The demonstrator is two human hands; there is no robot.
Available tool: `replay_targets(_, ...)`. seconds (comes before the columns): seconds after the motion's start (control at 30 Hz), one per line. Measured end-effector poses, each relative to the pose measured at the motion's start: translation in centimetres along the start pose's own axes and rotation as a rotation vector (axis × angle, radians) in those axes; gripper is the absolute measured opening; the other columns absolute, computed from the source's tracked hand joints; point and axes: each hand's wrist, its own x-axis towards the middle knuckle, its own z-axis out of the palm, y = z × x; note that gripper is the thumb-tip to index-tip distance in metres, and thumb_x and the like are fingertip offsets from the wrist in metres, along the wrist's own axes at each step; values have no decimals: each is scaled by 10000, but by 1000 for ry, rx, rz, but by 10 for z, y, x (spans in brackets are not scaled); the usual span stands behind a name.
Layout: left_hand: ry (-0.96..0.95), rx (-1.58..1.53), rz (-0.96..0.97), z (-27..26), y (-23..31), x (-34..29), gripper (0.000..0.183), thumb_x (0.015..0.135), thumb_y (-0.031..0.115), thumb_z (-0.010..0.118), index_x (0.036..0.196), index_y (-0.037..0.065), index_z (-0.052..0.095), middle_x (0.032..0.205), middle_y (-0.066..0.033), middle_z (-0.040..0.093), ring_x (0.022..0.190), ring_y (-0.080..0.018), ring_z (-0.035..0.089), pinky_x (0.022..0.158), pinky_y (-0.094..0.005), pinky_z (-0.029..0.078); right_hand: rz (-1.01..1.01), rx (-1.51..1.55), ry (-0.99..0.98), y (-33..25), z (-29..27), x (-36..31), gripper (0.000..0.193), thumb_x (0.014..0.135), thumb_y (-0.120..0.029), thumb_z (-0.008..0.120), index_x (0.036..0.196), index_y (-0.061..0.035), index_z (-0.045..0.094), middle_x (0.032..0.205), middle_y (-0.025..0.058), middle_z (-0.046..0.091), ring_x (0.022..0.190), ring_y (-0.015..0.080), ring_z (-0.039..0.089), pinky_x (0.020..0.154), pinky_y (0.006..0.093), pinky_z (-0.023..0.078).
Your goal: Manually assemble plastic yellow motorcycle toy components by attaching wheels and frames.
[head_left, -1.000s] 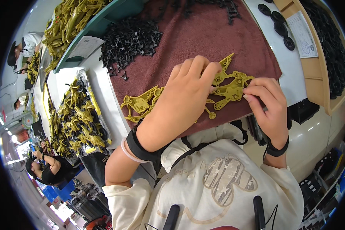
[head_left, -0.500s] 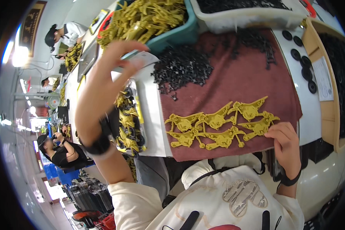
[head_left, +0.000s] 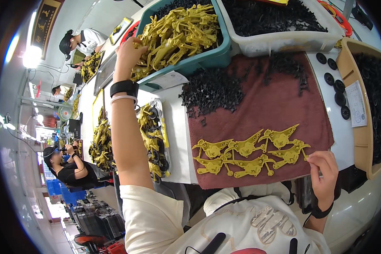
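Observation:
My left hand (head_left: 131, 53) is at the left side of a teal bin (head_left: 199, 67) heaped with yellow plastic parts (head_left: 178, 36). Its fingers curl in against the heap, and their tips are partly hidden, so what they grip cannot be made out. On the maroon cloth, several yellow toy-vehicle frame pieces (head_left: 250, 166) lie flat in two rows. At the right end of these rows my right hand (head_left: 324, 175) pinches the tip of the rightmost lower yellow frame piece (head_left: 287, 155) between thumb and fingers.
Small black parts (head_left: 211, 91) lie piled on the maroon cloth (head_left: 275, 101). Behind stands a white bin (head_left: 283, 44) of black parts. Black wheels (head_left: 339, 99) lie beside a tan box (head_left: 360, 148) at right. Assembled yellow-and-black pieces (head_left: 154, 139) fill a tray at left. Co-workers (head_left: 67, 167) sit further left.
My left hand has moved up and away from over the table's left side to the yellow heap in the teal bin. My right hand stays at the rightmost lower piece. The view has shifted slightly.

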Motion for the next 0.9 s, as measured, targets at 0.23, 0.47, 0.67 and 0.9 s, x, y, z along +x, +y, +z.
replay_targets(0.23,107,-515,-99,-13,-18,-16,361,781,187,719,1104,41,650,953,-139,705,857,-269,667,775,-364,505,-56,11,-28,-3,2,12,193,715,102,616,869,-11,648,880,104,637,804,290,589,707,369,466)
replay_targets(0.47,620,-189,74,-52,-25,-37,214,841,127,653,1047,78,683,961,-127,686,868,-286,649,778,-389,504,-74,2,-15,-8,1,11,194,715,106,613,869,-9,645,876,109,636,798,293,588,712,369,465)
replay_targets(0.67,556,-675,89,-138,55,-137,256,882,128,696,1090,-17,661,962,-76,692,799,-124,652,683,-225,498,-43,60,10,-15,4,12,196,740,86,633,905,-15,659,900,112,641,811,275,609,710,340,478)
replay_targets(0.9,-3,-854,891,-112,188,-281,298,684,-2,697,982,-15,700,992,-137,668,834,-250,645,674,-310,518,118,1066,-114,-60,36,17,774,874,-464,696,1380,39,395,1250,157,515,1043,256,614,874,355,499)
